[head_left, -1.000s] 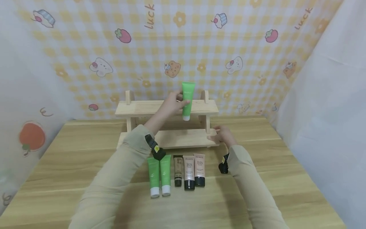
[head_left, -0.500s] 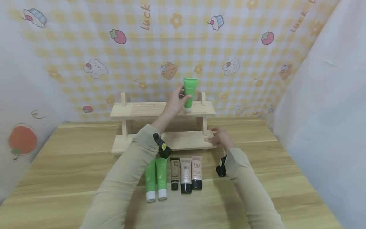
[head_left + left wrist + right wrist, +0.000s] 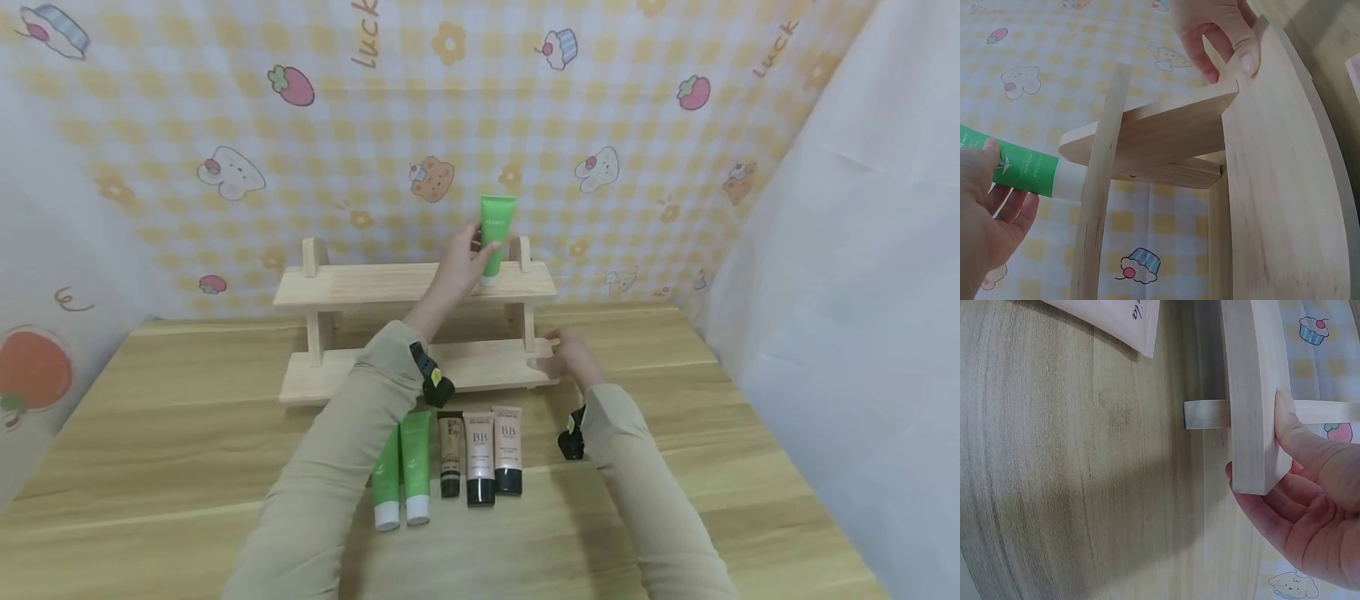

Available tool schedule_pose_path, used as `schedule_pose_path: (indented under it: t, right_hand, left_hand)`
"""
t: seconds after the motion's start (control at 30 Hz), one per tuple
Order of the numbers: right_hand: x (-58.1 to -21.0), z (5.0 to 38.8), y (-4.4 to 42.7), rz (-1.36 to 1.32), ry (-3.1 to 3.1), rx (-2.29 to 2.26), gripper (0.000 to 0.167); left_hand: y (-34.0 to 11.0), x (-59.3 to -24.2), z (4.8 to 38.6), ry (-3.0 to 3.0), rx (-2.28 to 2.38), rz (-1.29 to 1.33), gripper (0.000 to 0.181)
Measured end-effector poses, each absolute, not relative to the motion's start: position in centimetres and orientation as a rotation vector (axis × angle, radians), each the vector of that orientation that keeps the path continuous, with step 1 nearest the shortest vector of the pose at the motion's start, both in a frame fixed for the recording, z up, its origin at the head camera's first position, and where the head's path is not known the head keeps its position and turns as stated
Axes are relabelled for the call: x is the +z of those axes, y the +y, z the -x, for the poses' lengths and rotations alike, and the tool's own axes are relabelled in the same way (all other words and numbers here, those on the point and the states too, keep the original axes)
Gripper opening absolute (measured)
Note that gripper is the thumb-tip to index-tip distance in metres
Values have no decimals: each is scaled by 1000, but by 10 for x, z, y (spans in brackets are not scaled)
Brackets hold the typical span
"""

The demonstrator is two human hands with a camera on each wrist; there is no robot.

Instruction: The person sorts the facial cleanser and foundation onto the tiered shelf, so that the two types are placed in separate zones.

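Note:
In the head view my left hand (image 3: 459,265) grips a green squeeze tube (image 3: 496,227), cap down, at the right part of the upper shelf of a wooden two-tier rack (image 3: 352,286). The white cap (image 3: 1070,180) meets the upper board's edge in the left wrist view; whether it bears on the board I cannot tell. My right hand (image 3: 574,357) holds the right end of the lower shelf (image 3: 487,367), thumb on top and fingers beneath, as the right wrist view shows (image 3: 1310,506).
Before the rack lie two green tubes (image 3: 416,467), partly behind my left sleeve, a small brown tube (image 3: 450,454) and two pink BB cream tubes (image 3: 480,458). A checked cloth (image 3: 360,150) hangs behind the rack on the wooden table (image 3: 187,433).
My left hand has carried the green tube back and down to the upper shelf. The right hand keeps its hold on the lower shelf. The view has shifted slightly.

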State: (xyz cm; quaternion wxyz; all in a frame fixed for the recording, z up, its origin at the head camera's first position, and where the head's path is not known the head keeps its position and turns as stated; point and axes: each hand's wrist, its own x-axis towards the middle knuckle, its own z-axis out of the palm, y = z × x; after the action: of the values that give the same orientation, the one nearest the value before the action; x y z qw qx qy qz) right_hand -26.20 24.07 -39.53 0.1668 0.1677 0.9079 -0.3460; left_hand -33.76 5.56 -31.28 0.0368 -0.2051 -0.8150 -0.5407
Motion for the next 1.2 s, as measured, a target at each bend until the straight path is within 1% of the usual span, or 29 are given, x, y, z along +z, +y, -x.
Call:
schedule_pose_path:
  t: [0.13, 0.33, 0.47, 0.73, 0.83, 0.97, 1.2]
  right_hand:
    - [-384, 253, 233, -445, 2617, -955, 66]
    - [-377, 243, 228, -423, 2607, -946, 67]
    - [-386, 251, 236, -409, 2601, -941, 70]
    - [-400, 264, 246, -362, 2628, -899, 81]
    - [-394, 258, 243, -353, 2622, -938, 78]
    - [-388, 252, 239, -335, 2611, -962, 70]
    - [-389, 252, 241, -312, 2606, -958, 71]
  left_hand:
    - [54, -310, 337, -2549, -1616, 633, 40]
    - [46, -312, 328, -2620, -1576, 572, 49]
    - [35, -312, 320, -2672, -1514, 525, 52]
    - [-2, -308, 301, -2794, -1349, 479, 44]
    - [-17, -312, 295, -2814, -1330, 482, 41]
    - [-37, -317, 283, -2817, -1327, 547, 40]
    - [-65, -331, 258, -2931, -1216, 575, 41]
